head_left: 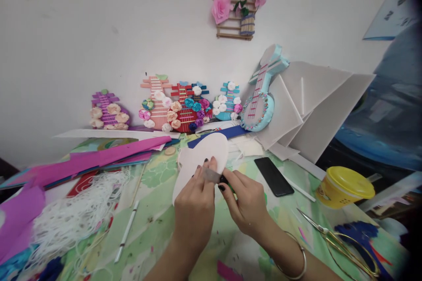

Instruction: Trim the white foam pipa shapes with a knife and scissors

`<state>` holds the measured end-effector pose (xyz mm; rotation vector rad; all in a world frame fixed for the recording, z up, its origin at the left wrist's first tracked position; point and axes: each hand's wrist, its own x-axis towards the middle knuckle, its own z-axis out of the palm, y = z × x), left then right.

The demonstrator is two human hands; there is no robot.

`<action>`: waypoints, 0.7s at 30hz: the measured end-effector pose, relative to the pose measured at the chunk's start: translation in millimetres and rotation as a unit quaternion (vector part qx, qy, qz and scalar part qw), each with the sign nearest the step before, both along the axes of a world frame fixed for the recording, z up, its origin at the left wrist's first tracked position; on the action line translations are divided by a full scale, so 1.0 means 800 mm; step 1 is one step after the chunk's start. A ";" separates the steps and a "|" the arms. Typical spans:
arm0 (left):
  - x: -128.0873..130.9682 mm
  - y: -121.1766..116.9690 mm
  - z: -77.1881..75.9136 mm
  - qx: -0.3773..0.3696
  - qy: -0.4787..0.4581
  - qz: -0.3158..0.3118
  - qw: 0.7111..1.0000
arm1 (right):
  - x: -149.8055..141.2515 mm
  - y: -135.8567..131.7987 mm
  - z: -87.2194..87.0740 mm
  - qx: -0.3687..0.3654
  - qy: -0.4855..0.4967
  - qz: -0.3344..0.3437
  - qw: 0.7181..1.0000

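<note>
My left hand (194, 202) grips a rounded white foam board piece (216, 147), its fingers lying across the surface. The board is tilted up above the table. In my right hand (245, 202) is a utility knife (212, 175), pinched between thumb and fingers. Its short flat blade points left and lies over the fingertips of my left hand. Most of the knife's handle is hidden in my palm, with a bit of green showing. Whether the blade touches the board cannot be made out.
Gold-handled scissors (329, 232), a yellow tub (344, 184) and a black phone (273, 175) lie to the right. White cord (79, 206), a pen (127, 230) and magenta sheets (108, 153) are left. Decorated paper lutes (184, 105) and grey boards (316, 101) lean against the wall.
</note>
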<state>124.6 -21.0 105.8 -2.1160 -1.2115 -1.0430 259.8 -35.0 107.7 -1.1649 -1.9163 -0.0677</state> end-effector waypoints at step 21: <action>-0.010 0.004 -0.005 0.075 -0.003 -0.006 0.997 | 0.001 0.002 -0.003 -0.031 -0.056 -0.044 0.997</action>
